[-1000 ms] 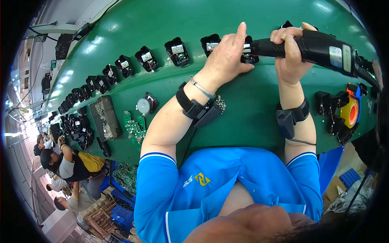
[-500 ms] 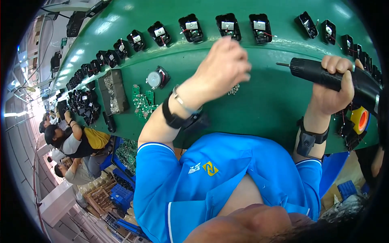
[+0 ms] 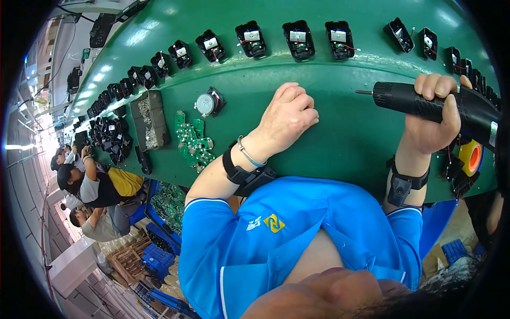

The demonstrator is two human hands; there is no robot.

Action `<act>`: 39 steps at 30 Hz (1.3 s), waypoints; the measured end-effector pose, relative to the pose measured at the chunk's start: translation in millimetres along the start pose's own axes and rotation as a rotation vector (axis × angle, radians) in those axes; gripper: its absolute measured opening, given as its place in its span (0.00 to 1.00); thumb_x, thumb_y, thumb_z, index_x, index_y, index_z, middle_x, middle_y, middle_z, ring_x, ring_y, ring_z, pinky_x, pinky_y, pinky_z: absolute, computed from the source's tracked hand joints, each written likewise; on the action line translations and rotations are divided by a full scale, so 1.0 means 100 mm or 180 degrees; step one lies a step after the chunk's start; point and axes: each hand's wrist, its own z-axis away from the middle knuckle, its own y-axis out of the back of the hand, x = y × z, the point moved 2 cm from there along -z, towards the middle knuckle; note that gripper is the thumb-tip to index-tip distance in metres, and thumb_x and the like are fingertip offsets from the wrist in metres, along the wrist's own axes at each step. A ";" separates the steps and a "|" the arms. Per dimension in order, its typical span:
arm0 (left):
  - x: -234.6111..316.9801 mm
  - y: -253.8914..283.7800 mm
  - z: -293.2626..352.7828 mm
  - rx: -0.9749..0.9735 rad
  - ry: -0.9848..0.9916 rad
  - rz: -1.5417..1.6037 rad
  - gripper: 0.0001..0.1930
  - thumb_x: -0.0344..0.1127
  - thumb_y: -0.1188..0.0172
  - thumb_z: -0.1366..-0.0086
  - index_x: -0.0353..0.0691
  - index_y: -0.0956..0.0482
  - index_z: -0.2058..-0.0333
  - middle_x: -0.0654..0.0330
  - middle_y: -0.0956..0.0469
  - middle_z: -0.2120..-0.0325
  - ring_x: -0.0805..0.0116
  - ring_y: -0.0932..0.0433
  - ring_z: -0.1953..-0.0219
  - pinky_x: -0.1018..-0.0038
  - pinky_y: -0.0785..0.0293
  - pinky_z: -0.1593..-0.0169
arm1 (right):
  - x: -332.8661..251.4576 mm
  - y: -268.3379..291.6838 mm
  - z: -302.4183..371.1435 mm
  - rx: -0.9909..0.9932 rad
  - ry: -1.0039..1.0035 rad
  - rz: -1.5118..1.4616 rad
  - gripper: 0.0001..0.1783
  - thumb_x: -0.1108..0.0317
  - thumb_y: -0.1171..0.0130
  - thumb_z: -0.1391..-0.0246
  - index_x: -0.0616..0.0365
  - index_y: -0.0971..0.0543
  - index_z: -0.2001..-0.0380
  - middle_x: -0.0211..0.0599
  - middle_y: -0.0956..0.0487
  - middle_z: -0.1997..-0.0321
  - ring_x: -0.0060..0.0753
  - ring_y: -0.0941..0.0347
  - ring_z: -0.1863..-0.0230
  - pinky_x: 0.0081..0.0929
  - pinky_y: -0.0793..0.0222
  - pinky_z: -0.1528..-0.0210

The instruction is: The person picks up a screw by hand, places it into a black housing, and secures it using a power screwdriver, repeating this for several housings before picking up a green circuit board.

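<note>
My right hand (image 3: 436,114) is wrapped round a black electric screwdriver (image 3: 411,99), whose bare metal bit points left above the green table (image 3: 340,143). My left hand (image 3: 288,116) hangs low over the middle of the table, back upward and fingers curled in. What those fingers hold, if anything, is hidden beneath the hand. Left of it lie a round silver speaker (image 3: 208,103) and a cluster of green circuit boards (image 3: 192,141). Beyond both hands stands a black housing (image 3: 298,40) with a silver plate inside, one of several in a curved row.
A dark tray (image 3: 150,119) of small metal screws sits to the left, beside heaped black parts (image 3: 111,138). Near my right forearm is a yellow and orange tape roll (image 3: 470,157) among black parts. Two or three people (image 3: 87,181) work further along at the far left.
My left hand has come down toward me from near the housings to where a small pile of screws showed, now covered. The screwdriver has shifted slightly left.
</note>
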 end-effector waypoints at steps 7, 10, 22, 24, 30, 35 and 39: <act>-0.02 0.05 -0.02 0.0015 -0.0085 0.0186 0.08 0.34 0.40 0.64 0.42 0.29 0.82 0.64 0.31 0.81 0.67 0.33 0.71 0.71 0.36 0.62 | -0.16 -0.02 -0.05 0.0228 0.0053 -0.0064 0.19 0.69 0.56 0.59 0.58 0.38 0.59 0.31 0.38 0.77 0.23 0.45 0.76 0.23 0.49 0.71; -0.02 0.06 -0.04 0.0152 0.0129 0.0398 0.08 0.34 0.40 0.62 0.42 0.29 0.82 0.65 0.30 0.82 0.68 0.32 0.76 0.74 0.34 0.66 | -0.35 0.02 -0.09 0.0469 0.0155 -0.0312 0.18 0.68 0.55 0.60 0.59 0.36 0.61 0.29 0.40 0.78 0.22 0.46 0.76 0.22 0.50 0.71; 0.24 -0.20 -0.65 0.0216 0.1527 0.4151 0.21 0.22 0.51 0.47 0.35 0.42 0.53 0.53 0.28 0.66 0.67 0.27 0.64 0.79 0.31 0.60 | -0.46 0.24 -0.19 0.0331 0.0024 -0.0934 0.20 0.66 0.52 0.61 0.58 0.37 0.60 0.30 0.38 0.76 0.23 0.43 0.76 0.23 0.47 0.71; 0.25 -0.23 -0.69 0.0205 0.1491 0.4181 0.22 0.21 0.51 0.47 0.35 0.43 0.52 0.52 0.28 0.66 0.67 0.27 0.65 0.78 0.31 0.60 | -0.45 0.25 -0.20 0.0254 0.0061 -0.0913 0.21 0.66 0.52 0.61 0.58 0.37 0.60 0.30 0.38 0.76 0.22 0.42 0.77 0.22 0.46 0.72; 0.29 -0.23 -0.71 0.0308 0.1360 0.4179 0.27 0.19 0.49 0.49 0.35 0.47 0.50 0.50 0.27 0.68 0.65 0.27 0.65 0.74 0.30 0.60 | -0.43 0.22 -0.18 0.0055 0.0053 -0.0840 0.23 0.65 0.53 0.59 0.59 0.40 0.56 0.31 0.37 0.75 0.22 0.41 0.76 0.21 0.45 0.72; 0.32 -0.22 -0.73 0.0281 0.1327 0.4092 0.29 0.20 0.49 0.49 0.35 0.49 0.49 0.50 0.27 0.69 0.64 0.27 0.66 0.74 0.30 0.60 | -0.42 0.23 -0.18 0.0045 0.0054 -0.0720 0.24 0.64 0.54 0.59 0.58 0.41 0.55 0.31 0.37 0.74 0.22 0.41 0.77 0.22 0.44 0.73; 0.34 -0.27 -0.74 0.0352 0.1236 0.4185 0.26 0.24 0.49 0.47 0.36 0.46 0.49 0.54 0.26 0.70 0.68 0.26 0.68 0.77 0.30 0.62 | -0.43 0.25 -0.19 0.0043 0.0056 -0.0707 0.24 0.64 0.54 0.58 0.58 0.41 0.55 0.31 0.37 0.74 0.22 0.41 0.77 0.22 0.44 0.73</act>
